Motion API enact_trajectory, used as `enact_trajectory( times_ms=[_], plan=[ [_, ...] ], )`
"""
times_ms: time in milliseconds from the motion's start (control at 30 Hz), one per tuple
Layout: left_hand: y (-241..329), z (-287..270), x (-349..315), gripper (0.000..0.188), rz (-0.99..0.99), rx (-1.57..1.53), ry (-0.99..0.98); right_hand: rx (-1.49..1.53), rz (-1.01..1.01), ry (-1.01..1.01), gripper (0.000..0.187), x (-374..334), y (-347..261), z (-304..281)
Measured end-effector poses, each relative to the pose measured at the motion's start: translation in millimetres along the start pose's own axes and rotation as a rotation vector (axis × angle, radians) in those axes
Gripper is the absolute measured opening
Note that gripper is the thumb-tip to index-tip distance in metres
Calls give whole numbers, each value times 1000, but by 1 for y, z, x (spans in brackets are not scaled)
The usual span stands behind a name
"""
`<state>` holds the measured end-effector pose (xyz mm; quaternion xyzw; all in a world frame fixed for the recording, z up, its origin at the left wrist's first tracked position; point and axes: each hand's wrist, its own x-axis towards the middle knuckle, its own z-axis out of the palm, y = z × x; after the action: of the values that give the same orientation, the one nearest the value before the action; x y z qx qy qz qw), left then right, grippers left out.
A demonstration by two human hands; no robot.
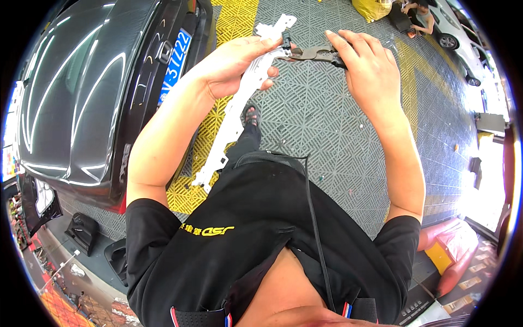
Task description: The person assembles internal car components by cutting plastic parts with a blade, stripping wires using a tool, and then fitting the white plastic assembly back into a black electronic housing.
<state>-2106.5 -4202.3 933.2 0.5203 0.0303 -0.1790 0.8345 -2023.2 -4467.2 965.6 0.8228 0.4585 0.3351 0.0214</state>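
Observation:
A long white plastic bracket strip [234, 111] hangs at a slant in front of me, its notched lower end beside my leg. My left hand [234, 64] is closed around its upper part, with fingertips showing past the right edge. In my right hand [371, 68] is a pair of pliers [315, 53], the grips partly hidden by the fingers. Its metal jaws reach left to a small black clip [286, 39] on the strip's edge. Whether the jaws are clamped on the clip, I cannot tell.
A dark car [81, 82] stands close on my left. Grey and yellow floor tiles [321, 120] lie below. At the far right, a person [422, 19] crouches by a white car [455, 27], near a yellow bag [373, 8]. A pink seat [452, 245] is behind my right arm.

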Motion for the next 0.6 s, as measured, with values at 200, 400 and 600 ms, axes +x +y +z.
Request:
enact_trajectory(
  times_ms=[200,400,600],
  plan=[
    [50,-69,138,45,18,-27,-96,10,-39,-156,44,81,85,95],
    [121,-121,271,46,-70,-34,-129,73,14,-202,41,161,173,184],
    [165,-157,398,41,-98,-8,-67,61,8,-190,38,213,264,281]
  ],
)
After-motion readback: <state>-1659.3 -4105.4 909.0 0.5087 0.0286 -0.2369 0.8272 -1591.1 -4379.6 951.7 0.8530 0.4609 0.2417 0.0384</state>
